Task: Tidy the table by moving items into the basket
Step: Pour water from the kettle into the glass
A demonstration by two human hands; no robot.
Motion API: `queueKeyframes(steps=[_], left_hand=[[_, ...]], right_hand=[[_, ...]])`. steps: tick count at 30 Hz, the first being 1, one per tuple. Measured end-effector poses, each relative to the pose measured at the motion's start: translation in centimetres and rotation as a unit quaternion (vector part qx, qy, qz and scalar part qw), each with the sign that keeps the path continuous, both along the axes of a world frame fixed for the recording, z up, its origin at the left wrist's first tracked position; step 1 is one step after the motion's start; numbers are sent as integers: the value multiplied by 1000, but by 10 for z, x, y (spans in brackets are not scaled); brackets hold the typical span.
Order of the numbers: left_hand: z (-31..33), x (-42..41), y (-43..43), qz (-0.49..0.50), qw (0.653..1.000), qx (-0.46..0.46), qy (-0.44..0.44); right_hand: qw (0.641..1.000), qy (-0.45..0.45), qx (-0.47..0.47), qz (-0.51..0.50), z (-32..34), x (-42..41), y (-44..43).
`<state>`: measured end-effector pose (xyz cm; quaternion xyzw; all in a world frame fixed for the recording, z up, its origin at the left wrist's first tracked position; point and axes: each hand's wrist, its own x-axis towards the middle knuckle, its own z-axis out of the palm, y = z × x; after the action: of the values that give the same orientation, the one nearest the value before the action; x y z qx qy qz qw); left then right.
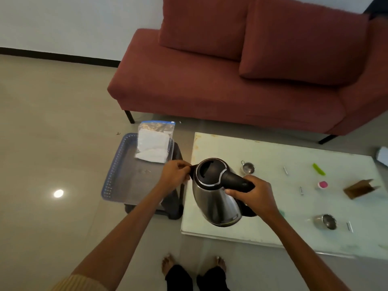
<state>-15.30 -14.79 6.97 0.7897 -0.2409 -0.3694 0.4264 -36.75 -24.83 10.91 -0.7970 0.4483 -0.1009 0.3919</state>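
I see, at left, the blue basket [114, 173] on a dark stand beside the table [273, 227]; it holds one zip bag [154, 143] with white contents, propped against its far rim. My left hand [175, 177] pinches the spout of the steel kettle [216, 198]; my right hand [255, 196] is clenched around its black handle, the kettle tilted above the table's left edge. Rightward on the table: a small steel cup [248, 167], a larger steel cup [325, 222] on its side, contents not visible, and a brown paper bag [360, 189].
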Motion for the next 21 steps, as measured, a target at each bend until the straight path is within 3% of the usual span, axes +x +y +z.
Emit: queueKeyframes(steps=[11, 17, 21], left_hand=[[-112, -119, -61, -36, 997, 30, 57], [-182, -127, -38, 40, 997, 49, -48], [-209, -120, -24, 1, 989, 118, -88]], right_hand=[[995, 41, -87, -27, -69, -108, -50], [991, 57, -116, 16, -110, -119, -55], [988, 55, -139, 27, -127, -116, -51]])
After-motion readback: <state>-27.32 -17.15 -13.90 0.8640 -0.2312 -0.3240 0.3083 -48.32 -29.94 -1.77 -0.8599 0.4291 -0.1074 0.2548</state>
